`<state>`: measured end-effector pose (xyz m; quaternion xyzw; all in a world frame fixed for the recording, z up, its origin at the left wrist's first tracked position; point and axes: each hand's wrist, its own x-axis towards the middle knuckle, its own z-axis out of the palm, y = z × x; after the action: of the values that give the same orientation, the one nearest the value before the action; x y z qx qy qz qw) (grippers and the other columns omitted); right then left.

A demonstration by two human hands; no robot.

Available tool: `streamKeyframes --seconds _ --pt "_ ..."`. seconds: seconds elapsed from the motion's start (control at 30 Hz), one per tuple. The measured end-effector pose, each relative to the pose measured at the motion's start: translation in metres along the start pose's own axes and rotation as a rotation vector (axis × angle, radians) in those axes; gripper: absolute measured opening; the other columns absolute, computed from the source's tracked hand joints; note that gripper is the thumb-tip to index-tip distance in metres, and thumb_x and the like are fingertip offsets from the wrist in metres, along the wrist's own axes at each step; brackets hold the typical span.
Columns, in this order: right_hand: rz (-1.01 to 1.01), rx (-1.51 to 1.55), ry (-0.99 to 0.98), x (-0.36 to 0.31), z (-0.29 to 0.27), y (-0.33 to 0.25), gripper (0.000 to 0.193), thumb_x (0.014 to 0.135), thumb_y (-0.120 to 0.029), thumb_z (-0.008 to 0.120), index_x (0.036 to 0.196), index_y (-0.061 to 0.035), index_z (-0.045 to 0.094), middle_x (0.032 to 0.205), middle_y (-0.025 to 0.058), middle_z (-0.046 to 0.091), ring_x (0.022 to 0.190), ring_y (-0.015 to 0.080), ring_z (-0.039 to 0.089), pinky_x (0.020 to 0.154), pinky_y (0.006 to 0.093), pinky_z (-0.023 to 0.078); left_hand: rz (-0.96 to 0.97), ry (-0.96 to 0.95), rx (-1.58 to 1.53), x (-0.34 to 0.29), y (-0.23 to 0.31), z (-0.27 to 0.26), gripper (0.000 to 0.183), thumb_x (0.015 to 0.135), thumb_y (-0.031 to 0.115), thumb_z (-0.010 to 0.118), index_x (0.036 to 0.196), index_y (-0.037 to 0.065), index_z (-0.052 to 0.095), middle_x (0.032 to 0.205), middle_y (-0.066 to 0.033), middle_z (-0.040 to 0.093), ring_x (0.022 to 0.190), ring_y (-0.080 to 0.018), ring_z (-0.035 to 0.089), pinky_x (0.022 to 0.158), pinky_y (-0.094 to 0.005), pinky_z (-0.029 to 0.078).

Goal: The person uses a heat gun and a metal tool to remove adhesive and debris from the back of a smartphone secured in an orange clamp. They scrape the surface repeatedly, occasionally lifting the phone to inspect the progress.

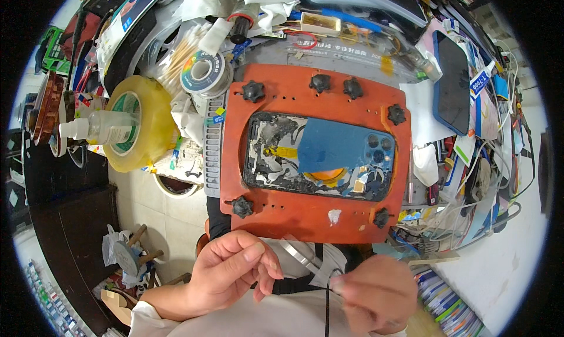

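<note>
A slim, flat silver blade-like tool (pixel 302 256) is pinched in my right hand (pixel 379 293), which is smeared by motion. It points up and left, toward my left hand (pixel 235 266). My left fingers are curled with the thumb against them; whatever they hold, if anything, is hidden. Beyond both hands lies an orange clamping plate (pixel 305 219) with several black star knobs. Set in its recess is a phone (pixel 270 178) with its back partly stripped, grey and black residue showing. A blue back-glass piece (pixel 332 146) still covers its middle and upper right, around the camera lenses (pixel 379 146).
At left stand a roll of yellowish tape (pixel 147 140), a clear spray bottle (pixel 108 127), a solder spool (pixel 202 73) and cotton swabs (pixel 176 58). Another dark phone (pixel 451 81) lies at right, beside cables and tubes. A black cord (pixel 327 310) hangs near my right hand.
</note>
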<state>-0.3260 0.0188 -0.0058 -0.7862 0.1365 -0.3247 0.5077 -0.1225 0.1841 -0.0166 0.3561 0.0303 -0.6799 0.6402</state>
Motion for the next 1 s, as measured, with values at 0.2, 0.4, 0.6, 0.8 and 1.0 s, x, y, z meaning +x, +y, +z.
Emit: streamKeyframes --seconds 0.2,0.4,0.6,0.8,1.0 --pt "0.091 -0.292 0.187 -0.006 0.011 0.018 0.029 0.079 0.003 0.076 0.108 0.0009 0.074 0.093 0.0143 0.075 0.069 0.0226 0.068 0.059 0.03 0.052 0.004 -0.028 -0.024 0.001 0.0 -0.003 0.027 0.112 0.021 0.043 0.106 0.001 0.06 0.102 -0.0204 0.069 0.076 -0.0207 0.07 0.058 -0.0293 0.054" --pt "0.082 -0.228 0.19 -0.008 0.014 0.02 0.029 0.08 0.002 0.076 0.109 0.0004 0.074 0.093 0.0142 0.075 0.067 0.0224 0.068 0.057 0.0301 0.051 0.007 -0.005 -0.02 0.0 -0.003 -0.004 0.027 0.112 0.02 0.042 0.107 0.0 0.06 0.102 -0.0206 0.069 0.077 -0.0209 0.07 0.058 -0.0295 0.053" --pt "0.077 -0.25 0.165 -0.007 0.013 0.022 0.028 0.082 -0.001 0.076 0.109 0.0003 0.074 0.093 0.014 0.076 0.066 0.0227 0.068 0.058 0.0307 0.052 0.01 -0.019 -0.012 0.0 -0.004 -0.004 0.029 0.112 0.019 0.041 0.107 0.0 0.061 0.104 -0.0199 0.07 0.077 -0.0204 0.07 0.059 -0.0291 0.053" --pt "0.086 -0.218 0.185 -0.009 0.013 0.021 0.027 0.081 -0.002 0.076 0.108 0.0003 0.074 0.091 0.0134 0.076 0.066 0.0238 0.068 0.059 0.0307 0.052 0.01 -0.013 -0.004 0.001 -0.004 -0.003 0.03 0.113 0.02 0.041 0.107 -0.001 0.061 0.104 -0.0194 0.07 0.078 -0.0199 0.071 0.059 -0.0289 0.054" --pt "0.102 -0.182 0.123 -0.008 0.009 0.016 0.028 0.078 -0.002 0.077 0.107 -0.0003 0.075 0.09 0.0138 0.075 0.067 0.0237 0.068 0.059 0.0312 0.053 0.001 -0.016 0.001 0.001 -0.003 -0.003 0.03 0.113 0.02 0.04 0.107 -0.001 0.062 0.104 -0.0185 0.07 0.079 -0.0198 0.07 0.06 -0.0287 0.054"
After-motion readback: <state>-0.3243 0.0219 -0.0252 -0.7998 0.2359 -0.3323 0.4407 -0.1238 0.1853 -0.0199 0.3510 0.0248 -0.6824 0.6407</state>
